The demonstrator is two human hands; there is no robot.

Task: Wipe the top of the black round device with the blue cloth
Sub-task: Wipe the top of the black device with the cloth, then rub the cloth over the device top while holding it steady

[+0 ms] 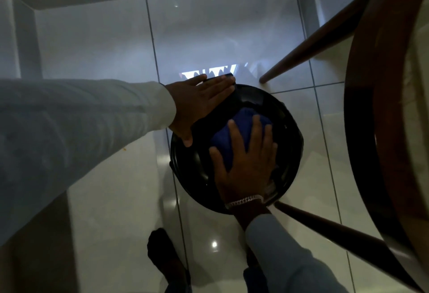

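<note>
The black round device (pixel 192 165) sits on the tiled floor below me, glossy and dark. My right hand (pixel 246 160) lies flat on its top with fingers spread, pressing the bunched blue cloth (pixel 241 125) onto the surface. My left hand (pixel 197 104) rests flat with fingers together on a raised black part at the device's far left edge, its thumb on the rim. Part of the cloth is hidden under my right palm.
A round wooden table (pixel 380 130) with two slanted legs (pixel 313 39) stands close on the right of the device. My dark-socked foot (pixel 164 255) is on the shiny white floor tiles (pixel 111 199) just behind it. A wall corner runs along the top.
</note>
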